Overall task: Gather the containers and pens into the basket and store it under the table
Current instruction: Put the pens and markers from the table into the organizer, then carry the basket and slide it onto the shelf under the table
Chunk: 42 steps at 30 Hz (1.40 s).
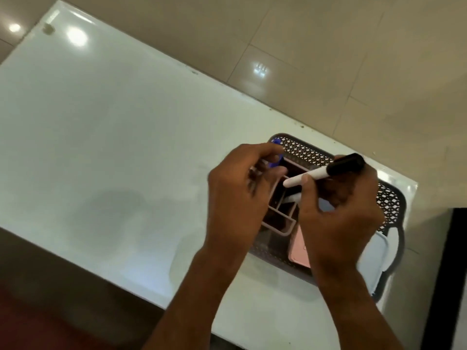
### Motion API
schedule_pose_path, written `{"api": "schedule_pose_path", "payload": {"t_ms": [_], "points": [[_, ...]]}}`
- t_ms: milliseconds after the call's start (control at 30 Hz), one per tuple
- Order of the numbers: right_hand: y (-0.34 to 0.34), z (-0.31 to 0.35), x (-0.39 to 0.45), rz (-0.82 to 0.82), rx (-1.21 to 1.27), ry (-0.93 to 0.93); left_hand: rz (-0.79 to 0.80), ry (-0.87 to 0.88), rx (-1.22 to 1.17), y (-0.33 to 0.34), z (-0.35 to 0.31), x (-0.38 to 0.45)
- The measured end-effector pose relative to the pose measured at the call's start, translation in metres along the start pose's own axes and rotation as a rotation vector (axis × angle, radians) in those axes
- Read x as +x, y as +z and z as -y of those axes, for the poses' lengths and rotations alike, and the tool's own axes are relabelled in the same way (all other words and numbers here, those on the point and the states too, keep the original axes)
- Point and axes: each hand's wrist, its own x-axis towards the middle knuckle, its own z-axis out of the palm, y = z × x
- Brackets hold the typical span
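Dark lattice-patterned basket (389,205) under both hands; white marker (326,171) with black cap in the right; blue-capped pen (351,161) in the left; pink container (299,251) between the wrists

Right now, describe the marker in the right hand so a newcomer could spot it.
On the white table, find the dark lattice basket at the near right corner. Above it, the right hand holds the marker: white barrel, black cap, unlike the blue-capped pens in the left hand.

Lower right of frame: dark lattice basket (316,154) on white table (101,122). Right hand (338,213) grips black-capped white marker (326,170) over divided organizer (278,210); left hand (240,188) holds blue-capped pens (351,162). Pink container (300,251) inside basket.
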Motion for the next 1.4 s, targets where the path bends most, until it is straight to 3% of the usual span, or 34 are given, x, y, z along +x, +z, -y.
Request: {"api": "schedule_pose_path", "payload": {"t_ms": [133, 467, 633, 767, 933, 1133, 1400], "points": [[0.005, -0.015, -0.008, 0.064, 0.014, 0.03, -0.057, -0.15, 0.003, 0.001, 0.007, -0.007], [0.025, -0.034, -0.021, 0.211, -0.048, 0.071, -0.056, -0.252, 0.106, 0.01, 0.028, -0.019], [0.013, -0.036, -0.017, 0.152, -0.054, -0.011, -0.09, -0.323, 0.11, 0.016, 0.042, -0.02], [-0.027, -0.056, -0.014, 0.01, -0.06, -0.082, -0.06, -0.389, 0.099, 0.017, 0.054, -0.016], [-0.095, -0.126, -0.016, -0.177, 0.02, 0.19, 0.067, -0.528, -0.025, 0.017, 0.072, -0.001], [-0.118, -0.187, -0.04, -0.148, 0.28, 0.588, 0.23, -0.536, -0.208, 0.015, 0.093, 0.003], [-0.098, -0.209, -0.056, -0.106, 0.558, 0.745, 0.303, -0.51, -0.394, 0.029, 0.096, -0.013]]}}
